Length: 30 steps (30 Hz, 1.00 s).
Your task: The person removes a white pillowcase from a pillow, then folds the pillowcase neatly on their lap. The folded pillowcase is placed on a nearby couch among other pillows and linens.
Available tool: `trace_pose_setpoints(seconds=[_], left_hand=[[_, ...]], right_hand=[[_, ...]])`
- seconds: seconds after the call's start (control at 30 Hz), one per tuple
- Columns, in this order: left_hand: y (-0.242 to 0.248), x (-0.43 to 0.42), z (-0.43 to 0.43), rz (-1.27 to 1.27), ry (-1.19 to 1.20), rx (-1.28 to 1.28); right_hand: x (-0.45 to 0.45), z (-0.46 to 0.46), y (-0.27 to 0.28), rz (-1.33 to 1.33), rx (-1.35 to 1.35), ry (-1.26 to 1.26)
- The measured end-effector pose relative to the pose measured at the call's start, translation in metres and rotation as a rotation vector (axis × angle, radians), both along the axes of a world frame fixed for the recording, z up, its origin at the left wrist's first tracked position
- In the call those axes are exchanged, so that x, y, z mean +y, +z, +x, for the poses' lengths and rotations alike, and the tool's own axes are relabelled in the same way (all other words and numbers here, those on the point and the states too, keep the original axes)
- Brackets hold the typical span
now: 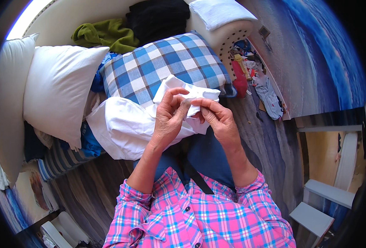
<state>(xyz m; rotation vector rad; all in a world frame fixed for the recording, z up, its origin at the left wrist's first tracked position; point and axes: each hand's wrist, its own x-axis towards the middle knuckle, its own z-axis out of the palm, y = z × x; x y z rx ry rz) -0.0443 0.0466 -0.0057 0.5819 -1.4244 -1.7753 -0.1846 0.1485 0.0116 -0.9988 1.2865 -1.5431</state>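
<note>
A white cloth garment (130, 127) lies draped over my lap and the front of the seat, with its upper part bunched between my hands. My left hand (172, 110) pinches an edge of it between thumb and forefinger. Close beside it, my right hand (215, 114) grips the same white fabric with thumb and fingertips. The fingertips of both hands nearly meet. Whether something small is held between them is too fine to tell. Behind the hands sits a blue, white and grey checked cushion (158, 62), partly covered by the garment.
White pillows (58, 90) lean at the left. A green cloth (105, 35) and a black cloth (159, 20) rest on the cream studded sofa (74, 15). Folded white fabric (221, 12) tops its arm. Assorted items, including a grey garment (268, 96), lie on the floor by the wall.
</note>
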Motion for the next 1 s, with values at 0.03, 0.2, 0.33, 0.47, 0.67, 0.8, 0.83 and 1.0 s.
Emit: trace_pose_setpoints(seconds=[0.03, 0.2, 0.33, 0.47, 0.67, 0.8, 0.83, 1.0], left_hand=[[-0.002, 0.001, 0.002, 0.011, 0.004, -0.015], [-0.007, -0.002, 0.008, 0.102, 0.006, 0.025], [-0.007, -0.003, 0.012, 0.183, -0.026, 0.060], [-0.008, -0.002, 0.015, 0.235, -0.039, 0.083], [-0.009, -0.003, 0.020, 0.267, -0.020, 0.014], [-0.010, -0.001, 0.021, 0.294, 0.012, 0.009], [-0.010, 0.000, 0.020, 0.288, 0.022, 0.016], [-0.008, 0.001, 0.020, 0.267, 0.043, 0.036]], right_hand=[[-0.002, 0.000, -0.001, -0.001, 0.049, 0.016], [-0.011, 0.002, -0.005, -0.053, 0.152, 0.019], [-0.016, -0.001, -0.005, -0.078, 0.210, -0.017], [-0.018, -0.002, -0.002, -0.088, 0.263, -0.060], [-0.020, -0.005, 0.002, -0.106, 0.464, -0.098], [-0.025, -0.005, 0.002, -0.305, 0.733, -0.255], [-0.024, -0.005, 0.001, -0.317, 0.706, -0.261], [-0.019, -0.005, 0.000, -0.229, 0.504, -0.138]])
